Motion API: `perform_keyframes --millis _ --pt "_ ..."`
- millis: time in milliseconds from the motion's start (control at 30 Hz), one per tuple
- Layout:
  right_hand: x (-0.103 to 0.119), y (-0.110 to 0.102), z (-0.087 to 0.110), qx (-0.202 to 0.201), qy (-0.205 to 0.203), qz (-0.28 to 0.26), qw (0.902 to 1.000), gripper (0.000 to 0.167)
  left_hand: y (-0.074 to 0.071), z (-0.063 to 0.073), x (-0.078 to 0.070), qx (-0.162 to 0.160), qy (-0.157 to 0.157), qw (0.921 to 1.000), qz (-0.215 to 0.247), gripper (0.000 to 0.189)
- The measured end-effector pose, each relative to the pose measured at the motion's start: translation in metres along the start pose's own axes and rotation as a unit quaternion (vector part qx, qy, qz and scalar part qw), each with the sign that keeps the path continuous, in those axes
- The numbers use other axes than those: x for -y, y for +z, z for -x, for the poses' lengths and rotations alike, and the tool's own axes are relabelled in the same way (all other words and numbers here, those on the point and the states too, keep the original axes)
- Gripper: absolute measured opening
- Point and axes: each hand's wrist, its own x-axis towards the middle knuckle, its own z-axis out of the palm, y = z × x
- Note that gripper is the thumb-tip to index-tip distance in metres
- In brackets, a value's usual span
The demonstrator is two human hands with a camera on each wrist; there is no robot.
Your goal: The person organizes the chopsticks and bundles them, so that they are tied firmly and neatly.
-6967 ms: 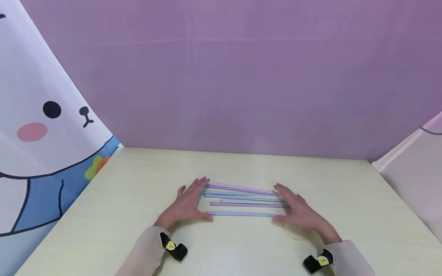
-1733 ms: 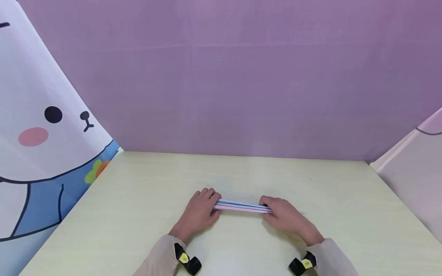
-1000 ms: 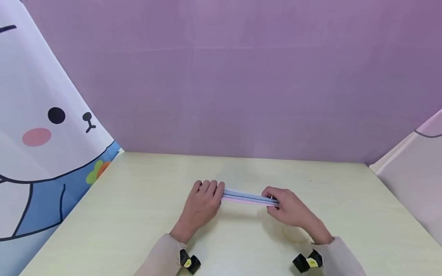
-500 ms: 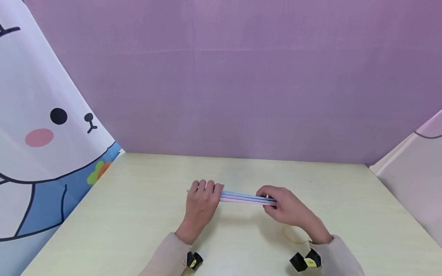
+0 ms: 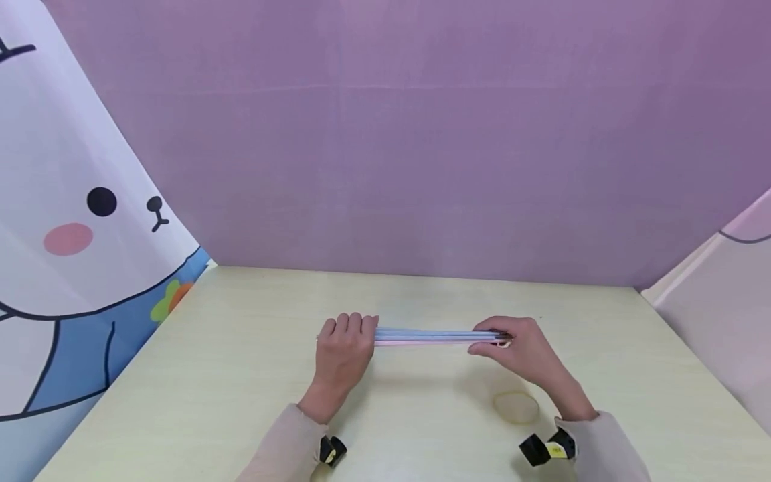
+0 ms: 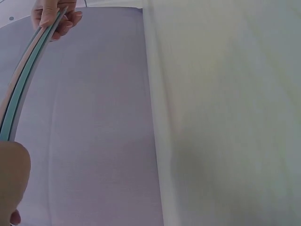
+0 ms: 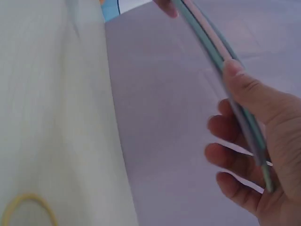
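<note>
A bundle of drinking straws (image 5: 427, 336), pale blue, pink and purple, stretches level between the two hands above the table. My left hand (image 5: 345, 351) wraps its fingers over the left end, hiding most of that end. At the other end my right hand (image 5: 518, 345) pinches the bundle between thumb and fingers. In the right wrist view the thumb (image 7: 249, 87) presses along the straws (image 7: 207, 37), fingers curling behind them, and one greenish tip sticks out lower toward the palm. The left wrist view shows the straws (image 6: 23, 80) running from the left hand (image 6: 13, 174) up to the right.
A thin yellow rubber band (image 5: 516, 423) lies on the pale wooden table (image 5: 421, 435), below the right hand. Behind the table rises a purple cloth backdrop (image 5: 385, 167). A printed cartoon panel (image 5: 90, 281) flanks the left side, a pale one (image 5: 723, 314) the right.
Seven seconds ago the straws lay spread on the table; now they are gathered and held up. Since half a second ago the right hand has shifted right and the hands are farther apart.
</note>
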Motion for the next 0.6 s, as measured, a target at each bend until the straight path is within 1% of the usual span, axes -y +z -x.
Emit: perform_keyframes --millis 100,167,233,267,333,400,500,600 --pt "-0.003 0.004 0.003 -0.028 0.048 -0.066 0.9963 0.021 0.000 0.001 0.001 -0.002 -0.007 1.0000 -0.002 0.041" --pt "-0.003 0.009 0.003 -0.044 0.069 -0.122 0.9892 0.022 -0.001 0.000 0.000 -0.008 -0.010 0.9999 0.002 0.044" --pt "-0.001 0.015 0.003 -0.058 0.066 -0.179 0.9799 0.021 -0.003 -0.001 -0.001 -0.014 -0.010 0.9998 0.004 0.044" --pt "0.000 0.017 0.002 -0.066 0.058 -0.198 0.9762 0.020 -0.003 -0.002 -0.001 -0.017 -0.009 0.9998 0.005 0.044" --pt "0.002 0.021 0.000 -0.075 0.041 -0.222 0.9714 0.018 -0.004 -0.003 -0.001 -0.020 -0.005 0.9998 0.007 0.044" --pt "0.003 0.023 -0.001 -0.077 0.033 -0.233 0.9688 0.016 -0.004 -0.003 -0.002 -0.020 0.000 0.9998 0.008 0.046" --pt "0.005 0.021 -0.001 -0.075 0.037 -0.238 0.9677 0.017 -0.003 -0.002 -0.003 -0.010 0.005 0.9998 0.015 0.045" --pt "0.005 0.018 -0.002 -0.077 0.043 -0.244 0.9658 0.016 -0.004 -0.001 -0.005 -0.002 0.006 0.9998 0.019 0.035"
